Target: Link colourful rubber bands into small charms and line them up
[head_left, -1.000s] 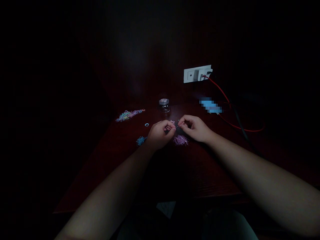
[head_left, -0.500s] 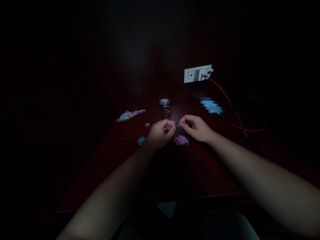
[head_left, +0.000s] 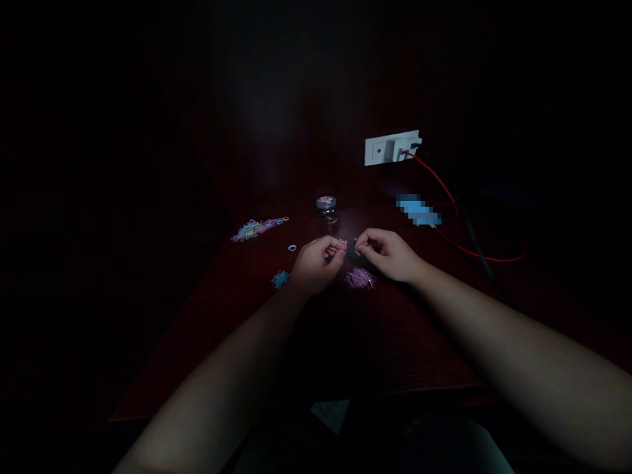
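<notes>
Over the dark red table my left hand (head_left: 318, 263) is closed in a pinch; what lies between its fingertips is too small and dim to make out. Facing it across a narrow gap, my right hand (head_left: 386, 253) also pinches thumb to forefinger, its contents unclear. A pile of purple rubber bands (head_left: 360, 278) lies just below the gap. Beside my left wrist is a pile of blue rubber bands (head_left: 280, 280), partly covered by the hand. A single light-blue band (head_left: 292, 248) lies to the left. Some pink bands (head_left: 343, 243) show behind my left fingertips.
A small clear jar with a lid (head_left: 326, 210) stands behind my hands. Mixed-colour rubber bands (head_left: 254, 229) are heaped at the back left. On the wall is a white socket (head_left: 385, 150) with a plug and red cable (head_left: 437, 174). A blurred-out blue object (head_left: 418, 210) lies at right.
My fingertips have drawn slightly apart, and the thin strand that showed between them is no longer visible. The piles, the jar and the cable have stayed in place.
</notes>
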{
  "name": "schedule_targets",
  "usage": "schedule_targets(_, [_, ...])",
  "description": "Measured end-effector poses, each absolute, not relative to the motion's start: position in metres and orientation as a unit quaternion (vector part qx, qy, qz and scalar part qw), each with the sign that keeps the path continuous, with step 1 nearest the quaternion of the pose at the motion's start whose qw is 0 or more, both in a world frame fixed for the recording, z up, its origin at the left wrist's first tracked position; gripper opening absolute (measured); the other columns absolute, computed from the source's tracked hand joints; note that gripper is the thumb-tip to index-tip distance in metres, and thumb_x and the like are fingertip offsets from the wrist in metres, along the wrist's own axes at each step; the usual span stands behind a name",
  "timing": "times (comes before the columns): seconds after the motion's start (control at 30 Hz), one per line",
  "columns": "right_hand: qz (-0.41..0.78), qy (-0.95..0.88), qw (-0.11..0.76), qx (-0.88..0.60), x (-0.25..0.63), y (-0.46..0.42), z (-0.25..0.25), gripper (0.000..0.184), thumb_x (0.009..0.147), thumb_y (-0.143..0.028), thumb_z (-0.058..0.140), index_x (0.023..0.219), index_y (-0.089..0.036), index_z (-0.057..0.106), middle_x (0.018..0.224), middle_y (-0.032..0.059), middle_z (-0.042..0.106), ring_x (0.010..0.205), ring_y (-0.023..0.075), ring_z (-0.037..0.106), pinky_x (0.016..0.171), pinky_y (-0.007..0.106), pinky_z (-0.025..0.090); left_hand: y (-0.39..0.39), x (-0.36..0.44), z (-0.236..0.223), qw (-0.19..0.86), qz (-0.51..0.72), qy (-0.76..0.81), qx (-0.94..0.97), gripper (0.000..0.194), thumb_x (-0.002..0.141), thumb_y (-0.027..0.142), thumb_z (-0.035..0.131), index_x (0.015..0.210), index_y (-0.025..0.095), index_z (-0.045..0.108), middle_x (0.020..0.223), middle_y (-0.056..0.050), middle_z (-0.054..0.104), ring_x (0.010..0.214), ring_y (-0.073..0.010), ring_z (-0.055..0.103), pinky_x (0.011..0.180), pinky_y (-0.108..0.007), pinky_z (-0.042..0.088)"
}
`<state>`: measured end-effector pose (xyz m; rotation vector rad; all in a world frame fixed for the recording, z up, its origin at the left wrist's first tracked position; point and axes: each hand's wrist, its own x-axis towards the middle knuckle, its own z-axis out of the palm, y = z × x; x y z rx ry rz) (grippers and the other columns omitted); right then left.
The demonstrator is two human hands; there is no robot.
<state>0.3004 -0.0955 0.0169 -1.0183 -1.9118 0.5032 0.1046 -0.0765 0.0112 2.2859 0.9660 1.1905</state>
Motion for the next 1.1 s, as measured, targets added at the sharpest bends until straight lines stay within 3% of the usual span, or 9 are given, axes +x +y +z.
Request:
schedule_targets(0.53, [0.19,-0.783,0.414,-0.424,0.296,-0.103,0.024,0.017,0.083,-0.028,0.055,0.077,-0.013,0.062,0.06,-0.0005,0.053,0.054,0.0094,0.045,0.051,0.022,0.034,-0.08,0.108,0.009,0.217,0.401,0.327,0.828,0.018,0.078,0.027,0.064,0.092,0.018,0.061,0.083,-0.003,0.068,0.075,-0.0125,0.063,0.068,-0.024,0.051])
schedule_targets(0.77, [0.16,-0.823,0.366,-0.404,0.303,-0.102,0.028,0.016,0.083,-0.024,0.054,0.081,-0.013,0.066,0.072,0.0029,0.059,0.061,0.011,0.05,0.056,0.023,0.037,-0.083,0.105,0.012,0.251,0.367,0.298,0.845,0.014,0.078,0.023,0.06,0.091,0.018,0.059,0.074,0.0,0.066,0.065,-0.0091,0.061,0.062,-0.021,0.049])
schedule_targets(0.93, [0.166,-0.857,0.295,-0.39,0.316,-0.099,0.031,0.014,0.082,-0.023,0.056,0.079,-0.015,0.066,0.078,0.004,0.064,0.071,0.0137,0.056,0.067,0.025,0.04,-0.081,0.097,0.02,0.184,0.314,0.321,0.874,0.012,0.076,0.02,0.058,0.088,0.018,0.061,0.078,-0.001,0.067,0.069,-0.0108,0.061,0.066,-0.023,0.048])
schedule_targets(1.1, [0.176,-0.86,0.244,-0.413,0.325,-0.097,0.029,0.014,0.082,-0.024,0.055,0.082,-0.017,0.067,0.08,0.0031,0.068,0.072,0.0143,0.058,0.067,0.026,0.04,-0.08,0.091,0.024,0.093,0.241,0.286,0.923,0.018,0.069,0.02,0.065,0.087,0.023,0.066,0.086,-0.001,0.068,0.082,-0.0173,0.061,0.079,-0.031,0.047])
